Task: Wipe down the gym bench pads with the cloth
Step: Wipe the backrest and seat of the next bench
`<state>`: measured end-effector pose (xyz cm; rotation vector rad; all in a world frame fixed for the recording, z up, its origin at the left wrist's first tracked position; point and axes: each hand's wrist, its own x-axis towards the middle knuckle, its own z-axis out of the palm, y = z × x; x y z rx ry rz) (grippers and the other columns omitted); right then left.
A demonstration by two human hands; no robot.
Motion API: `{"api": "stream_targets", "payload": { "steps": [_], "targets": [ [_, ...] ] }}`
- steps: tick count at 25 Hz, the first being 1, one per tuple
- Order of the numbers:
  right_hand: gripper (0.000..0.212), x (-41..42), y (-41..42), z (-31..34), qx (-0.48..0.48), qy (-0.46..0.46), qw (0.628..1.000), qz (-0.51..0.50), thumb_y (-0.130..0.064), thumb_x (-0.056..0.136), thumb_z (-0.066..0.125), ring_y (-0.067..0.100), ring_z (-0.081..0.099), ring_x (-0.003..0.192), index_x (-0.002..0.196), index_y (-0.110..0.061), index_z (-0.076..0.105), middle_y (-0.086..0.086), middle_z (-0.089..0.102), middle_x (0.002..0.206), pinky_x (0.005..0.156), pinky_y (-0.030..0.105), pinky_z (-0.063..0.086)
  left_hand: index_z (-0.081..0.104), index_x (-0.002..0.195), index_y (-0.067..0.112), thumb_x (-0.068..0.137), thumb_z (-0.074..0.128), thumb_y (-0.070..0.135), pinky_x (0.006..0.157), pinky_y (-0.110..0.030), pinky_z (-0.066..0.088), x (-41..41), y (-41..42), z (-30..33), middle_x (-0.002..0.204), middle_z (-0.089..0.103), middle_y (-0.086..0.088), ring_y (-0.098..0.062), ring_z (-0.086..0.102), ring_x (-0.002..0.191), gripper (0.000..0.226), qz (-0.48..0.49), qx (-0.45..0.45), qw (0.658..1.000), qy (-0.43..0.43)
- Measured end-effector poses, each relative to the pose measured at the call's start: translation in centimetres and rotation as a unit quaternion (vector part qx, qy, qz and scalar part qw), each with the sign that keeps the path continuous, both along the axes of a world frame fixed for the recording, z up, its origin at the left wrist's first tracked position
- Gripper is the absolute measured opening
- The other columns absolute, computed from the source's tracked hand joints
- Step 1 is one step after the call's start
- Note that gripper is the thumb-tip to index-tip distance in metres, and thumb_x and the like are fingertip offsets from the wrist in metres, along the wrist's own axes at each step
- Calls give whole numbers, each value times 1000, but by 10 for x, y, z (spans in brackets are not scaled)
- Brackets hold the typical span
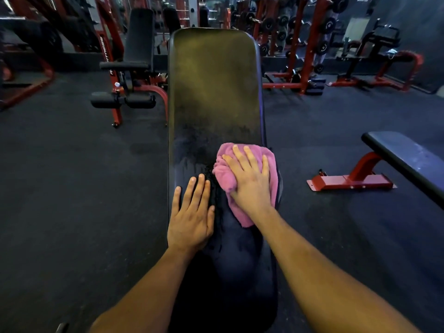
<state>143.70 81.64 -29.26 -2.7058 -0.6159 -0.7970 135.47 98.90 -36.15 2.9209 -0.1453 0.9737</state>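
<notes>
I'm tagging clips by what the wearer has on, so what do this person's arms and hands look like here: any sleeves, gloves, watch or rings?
Both forearms are bare as far as the frame shows, with no sleeves in view. The left hand and the right hand wear no gloves. No watch, wristband or ring shows on either wrist or on the visible fingers.

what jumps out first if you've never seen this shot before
The pink cloth stands out most, bunched on the right side of the long black bench pad under the flat right hand. Beside it the left hand rests flat on the pad's left edge. A second bench with a red frame sits on the floor to the right.
</notes>
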Motion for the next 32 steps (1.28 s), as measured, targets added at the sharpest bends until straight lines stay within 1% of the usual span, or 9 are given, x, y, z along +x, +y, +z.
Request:
{"api": "stream_targets", "payload": {
  "steps": [6, 8, 12, 17, 20, 22, 24, 29, 32],
  "targets": [
    [57, -82, -30, -54, 18, 48, 995, 89, -27, 91, 60, 17, 27, 154, 147, -35, 51, -12, 40, 161, 118, 61, 28, 36, 160, 10, 103, 36, 38, 125, -56, 22, -2, -1, 7, 170, 28, -8, -27, 24, 158, 64, 7, 2, 999, 35],
    [45, -75, -42, -25, 148, 45, 981, 121, -16, 94, 58, 13, 43, 145, 136, -29, 63, -12, 53, 150, 114, 52, 36, 51, 150, 9, 99, 40, 39, 119, -58, 28, 2, -2, 25, 160, 43, -9, -31, 41, 149, 60, -6, -6, 1000, 30],
    [27, -44, -79, 28, 507, 47, 857, 78, -6, 102, 59, 16, 60, 128, 119, -23, 71, -7, 66, 132, 113, 43, 44, 51, 151, 16, 101, 44, 45, 120, -55, 27, 41, -17, 84, 158, 46, -4, -24, 43, 147, 58, -65, 19, 997, -25],
    [25, -1, -104, 24, 490, 104, 861, 89, -8, 105, 54, 13, 58, 130, 122, -21, 66, -5, 64, 132, 112, 43, 45, 28, 164, 22, 105, 30, 57, 127, -59, 10, 117, -36, 109, 173, 20, -2, -22, 20, 159, 68, -96, 101, 990, 28],
    [28, 1, -76, 0, 498, 152, 849, 88, -8, 107, 50, 8, 57, 130, 130, -19, 62, -3, 63, 136, 109, 18, 41, 25, 165, 24, 105, 34, 58, 126, -60, 12, 134, -31, 96, 174, 18, -1, -21, 15, 160, 70, -90, 108, 990, -2],
    [23, 19, -56, 2, 520, 214, 827, 2, -23, 108, 51, 13, 59, 128, 128, -22, 62, -5, 62, 132, 93, 5, 41, 26, 165, 23, 105, 35, 57, 126, -60, 14, 135, -31, 93, 173, 18, -1, -21, 15, 160, 69, -93, 104, 990, -11],
    [33, 63, -47, 27, 521, 243, 816, -57, -34, 107, 51, 16, 58, 124, 130, -16, 65, 1, 62, 124, 82, 11, 41, 26, 165, 23, 106, 35, 55, 126, -60, 14, 137, -31, 89, 173, 18, -1, -21, 15, 160, 68, -98, 104, 989, -22],
    [38, 127, -43, 69, 480, 201, 854, -30, -42, 103, 57, 25, 64, 118, 127, -15, 68, 9, 69, 125, 97, 34, 50, 23, 166, 23, 106, 33, 48, 127, -59, 10, 137, -30, 88, 174, 15, 0, -19, 11, 161, 66, -97, 101, 990, -20],
    [32, 59, -55, 16, 470, 181, 863, 37, -31, 103, 60, 11, 60, 127, 133, -17, 64, -5, 65, 135, 106, 25, 46, 23, 166, 22, 105, 36, 47, 127, -59, 10, 136, -33, 91, 174, 16, -1, -20, 13, 161, 67, -99, 101, 990, -15]
  ]
}}
